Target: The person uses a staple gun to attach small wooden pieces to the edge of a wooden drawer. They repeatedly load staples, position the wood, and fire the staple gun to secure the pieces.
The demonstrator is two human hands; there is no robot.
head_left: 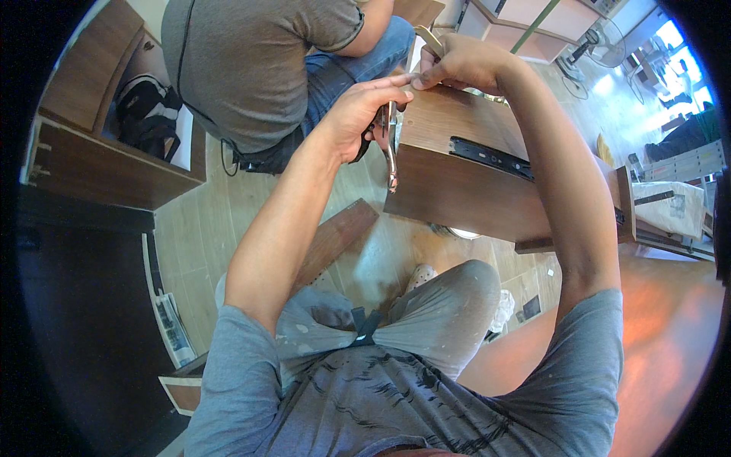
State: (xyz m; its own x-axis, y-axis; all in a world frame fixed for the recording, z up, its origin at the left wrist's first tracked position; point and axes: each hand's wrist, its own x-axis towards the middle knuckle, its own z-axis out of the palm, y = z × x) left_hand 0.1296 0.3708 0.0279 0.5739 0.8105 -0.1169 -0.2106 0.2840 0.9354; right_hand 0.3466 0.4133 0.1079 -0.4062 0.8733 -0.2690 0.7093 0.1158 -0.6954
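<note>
My left hand [358,110] is closed around a shiny metal hand tool with dark handles [393,152], which looks like pliers and hangs down at the box's near left corner. Its thumb and forefinger reach out to the fingertips of my right hand [464,62]. A thin, pale yellowish strip [429,39] sticks up from the pinched fingers of that right hand. Below both hands stands a brown wood-grain drawer box [464,190], with a black metal drawer slide [491,157] along it. What lies between the meeting fingertips is too small to make out.
Another person in a grey shirt [236,68] sits close by at the far left. A brown board [335,240] lies on the floor before my knees. An open cabinet with a black bag [145,114] stands left. Far right are a fan [601,46] and a ladder [689,161].
</note>
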